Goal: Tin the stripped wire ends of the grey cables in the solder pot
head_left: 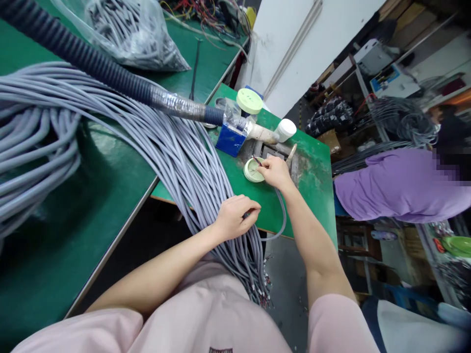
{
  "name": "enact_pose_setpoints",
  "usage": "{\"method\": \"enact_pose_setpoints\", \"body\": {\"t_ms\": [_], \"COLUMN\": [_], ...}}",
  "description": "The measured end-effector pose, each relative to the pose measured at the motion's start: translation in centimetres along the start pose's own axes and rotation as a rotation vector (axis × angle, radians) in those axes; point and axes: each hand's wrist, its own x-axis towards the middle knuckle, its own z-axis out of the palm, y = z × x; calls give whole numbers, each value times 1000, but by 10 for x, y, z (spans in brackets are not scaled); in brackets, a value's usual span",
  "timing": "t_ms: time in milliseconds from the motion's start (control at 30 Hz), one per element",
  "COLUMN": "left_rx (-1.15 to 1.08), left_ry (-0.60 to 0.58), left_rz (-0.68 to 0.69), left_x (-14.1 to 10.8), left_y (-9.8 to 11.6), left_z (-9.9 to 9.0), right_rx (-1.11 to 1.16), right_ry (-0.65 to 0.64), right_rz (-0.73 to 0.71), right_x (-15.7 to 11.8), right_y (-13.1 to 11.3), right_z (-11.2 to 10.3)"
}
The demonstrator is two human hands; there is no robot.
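Note:
My left hand (233, 218) lies curled over a thick bundle of grey cables (184, 152), gripping some of the strands. My right hand (275, 172) pinches a thin, dark-tipped item, probably the wire end of a single grey cable (283, 215), though the fingers partly hide it. The tip sits just above a round pale-green dish (253, 170) on the green workbench (257, 201). Behind it stand a blue box (230, 139), a pale-green round lid (249, 101) and a white cap (286, 130).
A black corrugated hose (84, 61) crosses above the cables to a taped nozzle near the blue box. A clear bag of cables (128, 34) and tangled coloured wires (206, 12) lie behind. A person in a purple shirt (401, 186) stands to the right.

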Motion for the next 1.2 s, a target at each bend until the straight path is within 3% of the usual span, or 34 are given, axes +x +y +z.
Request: {"method": "enact_pose_setpoints", "body": {"t_ms": [167,333,600,833,1200], "left_rx": [18,15,-8,-18,-16], "left_ry": [15,13,3,15,12], "left_rz": [29,18,-5,11,-10], "left_x": [0,0,-1,-1,0], "left_y": [0,1,0,-1,0], "left_z": [0,-1,-1,-1,-1], "right_rx": [-111,-54,133,96,18], "right_ry": [27,59,251,207,152], "right_rz": [-25,-27,158,372,432], "right_x": [-1,-5,-7,3,23], "right_y": [-2,1,46,69,77], "right_z": [4,-3,-30,-16,-7]}}
